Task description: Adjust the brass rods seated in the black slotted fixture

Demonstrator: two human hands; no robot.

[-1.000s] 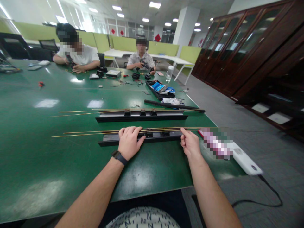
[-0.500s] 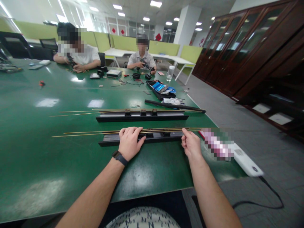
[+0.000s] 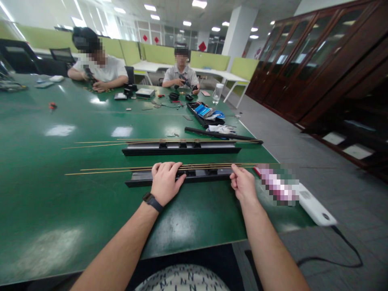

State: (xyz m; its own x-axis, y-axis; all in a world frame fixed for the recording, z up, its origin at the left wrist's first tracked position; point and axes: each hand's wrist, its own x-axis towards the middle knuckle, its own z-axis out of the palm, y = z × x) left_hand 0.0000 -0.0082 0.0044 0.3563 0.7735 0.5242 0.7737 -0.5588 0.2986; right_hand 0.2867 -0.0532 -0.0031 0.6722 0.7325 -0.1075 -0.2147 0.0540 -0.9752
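While the fingers of the left hand [image 3: 165,182] are lying bent over the thin yellow rods [image 3: 209,165] and the near black rail [image 3: 141,183], its thumb is standing apart from them, pointing in over the rail's grey trough; whether they are gripping the rail cannot be told. At the rail's right end, the right hand [image 3: 244,184] is touching the rods with one fingertip, its other fingers curling in together, and whether it is pinching a rod is not showing clearly. The rods are running lengthwise along the near rail and sticking out past its left end. A dark watch [image 3: 153,201] is circling the left wrist. Beyond the hands, a far black rail [image 3: 182,151] is lying roughly parallel, with more rods along it. To the right, a white box [image 3: 317,206] is trailing a black cable [image 3: 348,238]. Farther off, pale gloves [image 3: 221,129] are resting by a black bar [image 3: 194,131], and two people are sitting across the green table [image 3: 91,218], each holding something dark.
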